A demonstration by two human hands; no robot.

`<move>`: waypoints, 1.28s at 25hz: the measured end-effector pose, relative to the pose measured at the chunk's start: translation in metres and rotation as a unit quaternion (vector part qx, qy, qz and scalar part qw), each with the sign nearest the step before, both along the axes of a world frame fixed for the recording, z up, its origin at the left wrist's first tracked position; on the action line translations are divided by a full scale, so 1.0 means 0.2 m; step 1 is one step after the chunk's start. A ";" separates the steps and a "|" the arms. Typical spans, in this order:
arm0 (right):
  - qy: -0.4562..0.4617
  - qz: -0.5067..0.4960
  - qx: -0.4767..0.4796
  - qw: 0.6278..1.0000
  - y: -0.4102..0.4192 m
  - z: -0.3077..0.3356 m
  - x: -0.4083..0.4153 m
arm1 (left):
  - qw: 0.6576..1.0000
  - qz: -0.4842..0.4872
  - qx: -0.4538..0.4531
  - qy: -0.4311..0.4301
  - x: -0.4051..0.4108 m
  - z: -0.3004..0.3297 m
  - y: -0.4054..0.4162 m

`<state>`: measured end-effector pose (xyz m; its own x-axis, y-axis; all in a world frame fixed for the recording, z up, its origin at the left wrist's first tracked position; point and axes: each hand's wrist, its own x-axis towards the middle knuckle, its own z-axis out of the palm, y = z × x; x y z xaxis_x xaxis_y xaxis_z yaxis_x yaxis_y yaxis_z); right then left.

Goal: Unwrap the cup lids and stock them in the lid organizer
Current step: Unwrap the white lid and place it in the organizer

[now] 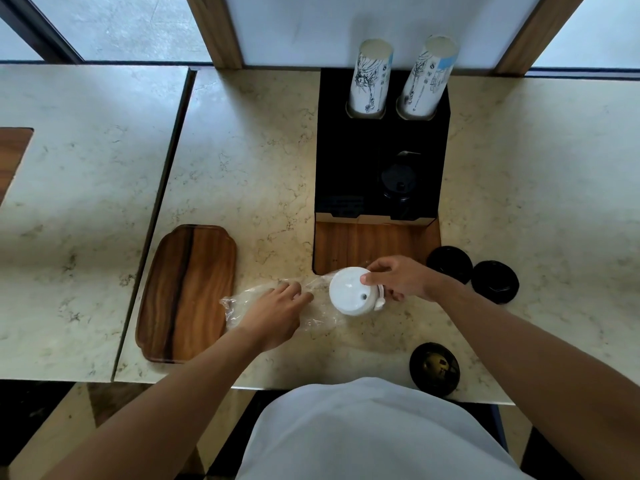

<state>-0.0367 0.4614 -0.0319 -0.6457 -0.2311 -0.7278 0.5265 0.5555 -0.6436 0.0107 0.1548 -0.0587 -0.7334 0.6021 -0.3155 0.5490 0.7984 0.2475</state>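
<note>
A stack of white cup lids (349, 291) lies on its side on the marble counter, its open end half out of a clear plastic wrapper (311, 306). My right hand (401, 277) grips the stack at its right side. My left hand (277, 311) presses flat on the wrapper to the left of the stack. The black lid organizer (346, 161) stands behind, with black lids (398, 181) in its right front slot.
Two paper cup stacks (370, 77) (427, 77) rise from the organizer's back holes. Two black lids (449, 263) (495, 281) lie to the right, another black lid (434, 368) near the counter's front edge. A wooden tray (187, 292) lies at the left.
</note>
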 end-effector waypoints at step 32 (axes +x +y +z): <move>-0.010 -0.226 -0.082 0.971 -0.23 -0.06 -0.02 | 0.881 0.470 0.057 0.017 -0.05 0.13 -0.05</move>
<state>-0.0410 0.4146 -0.0444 -0.6948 -0.0407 -0.7180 0.7054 0.1560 -0.6914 0.0012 0.1440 -0.0329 -0.9324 -0.2500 -0.2612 -0.3331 0.8749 0.3516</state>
